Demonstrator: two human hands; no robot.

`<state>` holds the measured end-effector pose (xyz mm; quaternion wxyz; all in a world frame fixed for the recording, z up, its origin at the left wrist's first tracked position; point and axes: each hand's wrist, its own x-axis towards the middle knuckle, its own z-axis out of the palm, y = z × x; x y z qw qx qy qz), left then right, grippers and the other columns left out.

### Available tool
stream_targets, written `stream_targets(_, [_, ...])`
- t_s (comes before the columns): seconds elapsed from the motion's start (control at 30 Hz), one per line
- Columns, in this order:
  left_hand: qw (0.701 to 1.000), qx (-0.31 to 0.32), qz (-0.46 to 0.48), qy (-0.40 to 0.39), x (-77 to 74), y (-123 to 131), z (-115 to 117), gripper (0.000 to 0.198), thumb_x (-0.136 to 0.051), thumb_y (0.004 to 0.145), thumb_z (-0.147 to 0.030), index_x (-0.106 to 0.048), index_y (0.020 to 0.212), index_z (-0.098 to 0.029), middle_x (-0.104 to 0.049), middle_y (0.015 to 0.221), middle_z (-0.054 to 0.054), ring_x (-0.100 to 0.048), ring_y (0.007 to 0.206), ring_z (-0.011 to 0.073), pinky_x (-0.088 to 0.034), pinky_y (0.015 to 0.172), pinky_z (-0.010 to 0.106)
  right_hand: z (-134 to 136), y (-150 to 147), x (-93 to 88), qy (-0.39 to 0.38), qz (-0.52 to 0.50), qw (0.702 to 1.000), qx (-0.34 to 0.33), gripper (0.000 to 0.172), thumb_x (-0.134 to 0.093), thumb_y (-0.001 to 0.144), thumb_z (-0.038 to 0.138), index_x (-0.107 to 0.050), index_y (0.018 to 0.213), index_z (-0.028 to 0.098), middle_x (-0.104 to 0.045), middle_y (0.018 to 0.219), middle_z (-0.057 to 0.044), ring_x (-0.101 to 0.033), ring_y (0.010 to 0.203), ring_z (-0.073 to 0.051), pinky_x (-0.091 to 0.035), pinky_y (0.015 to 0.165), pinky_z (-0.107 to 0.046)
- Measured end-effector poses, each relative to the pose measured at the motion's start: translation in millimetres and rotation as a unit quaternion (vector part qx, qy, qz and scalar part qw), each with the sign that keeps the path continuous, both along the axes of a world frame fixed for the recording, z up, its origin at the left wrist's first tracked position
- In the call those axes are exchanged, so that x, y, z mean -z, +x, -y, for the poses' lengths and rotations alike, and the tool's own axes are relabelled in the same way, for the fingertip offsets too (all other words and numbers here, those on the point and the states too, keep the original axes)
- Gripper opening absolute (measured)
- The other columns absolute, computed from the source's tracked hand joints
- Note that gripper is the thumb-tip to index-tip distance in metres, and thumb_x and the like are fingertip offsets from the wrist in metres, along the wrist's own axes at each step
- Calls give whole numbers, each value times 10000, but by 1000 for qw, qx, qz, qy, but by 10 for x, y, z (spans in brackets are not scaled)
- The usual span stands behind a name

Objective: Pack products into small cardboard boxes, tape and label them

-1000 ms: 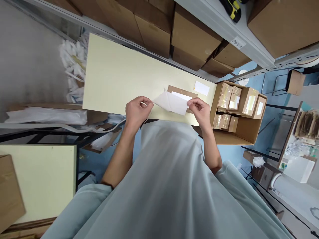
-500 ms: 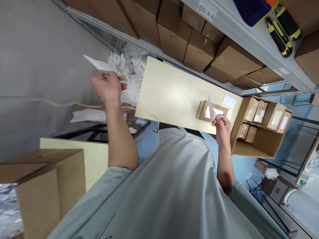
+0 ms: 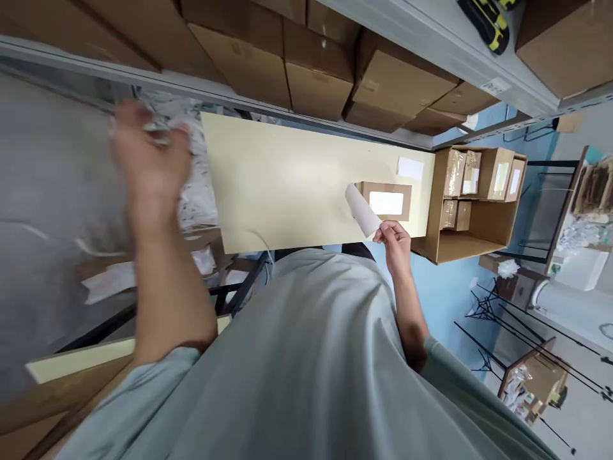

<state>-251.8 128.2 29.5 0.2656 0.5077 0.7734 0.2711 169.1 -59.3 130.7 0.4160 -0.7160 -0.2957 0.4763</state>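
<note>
My right hand (image 3: 393,239) pinches one end of a curled white paper slip (image 3: 363,211) above the front edge of the cream table (image 3: 287,185). Just behind the slip lies a small brown box (image 3: 406,203) with a white label on top. A flat white paper (image 3: 410,167) rests farther back on the table. My left hand (image 3: 152,150) is raised at the far left, blurred by motion, over a heap of crumpled white paper (image 3: 196,185). Whether its fingers hold anything cannot be made out.
At the table's right end an open carton (image 3: 479,246) holds several small labelled boxes. Above the table's back edge runs a metal shelf (image 3: 460,51) with cardboard boxes (image 3: 318,80). A thin cable hangs over the table's front left.
The view has shifted left to right across the table. The white paper that was in my left hand no longer shows clearly. My right hand still holds its slip, now turned flatter.
</note>
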Motion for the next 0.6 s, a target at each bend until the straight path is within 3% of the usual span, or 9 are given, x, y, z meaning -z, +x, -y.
stream_targets(0.07, [990,49,123,-46,-168,808,283,428,-763,975,-544,-641,997,-135,-814,1206,105,-794,1216,268,-616,1164,527,7,53,14,26,58,998,1,370,-813,947,605,-722,949,247,-749,756,2,-710,675,-172,-604,711,-331])
stream_targets(0.1, [971,75,214,-70,-271,1212,471,459,-800,943,-589,-646,930,-156,-835,1118,114,-819,1122,257,-650,1133,506,8,89,15,42,96,995,-2,365,-793,973,610,-735,967,250,-763,774,-7,-724,700,-184,-618,729,-345])
stream_targets(0.2, [877,119,438,-156,-572,2237,1062,567,-897,836,-727,-684,884,-203,-865,1046,135,-851,1013,284,-732,970,468,18,256,26,92,200,974,-57,338,-735,1052,606,-778,1029,271,-809,859,-41,-751,783,-220,-650,791,-397])
stream_targets(0.27, [837,97,505,-189,-708,2698,1353,595,-894,832,-771,-731,950,-211,-869,1044,130,-866,1024,314,-750,883,462,39,408,62,126,234,956,-123,300,-718,1088,577,-798,1057,289,-830,909,-60,-759,810,-235,-655,817,-421])
stream_targets(0.4, [834,17,519,-184,-763,3183,1580,590,-900,834,-766,-737,1010,-227,-852,994,80,-873,1005,316,-761,822,452,93,736,218,178,254,924,-223,253,-701,1131,517,-821,1066,305,-853,991,-84,-787,826,-239,-657,804,-416])
stream_targets(0.6, [854,-30,498,-148,-689,3498,1629,612,-889,825,-803,-674,979,-252,-812,943,26,-864,933,264,-754,801,403,104,1155,395,189,249,905,-288,294,-664,1159,518,-842,1053,310,-868,1023,-92,-793,832,-229,-648,787,-389])
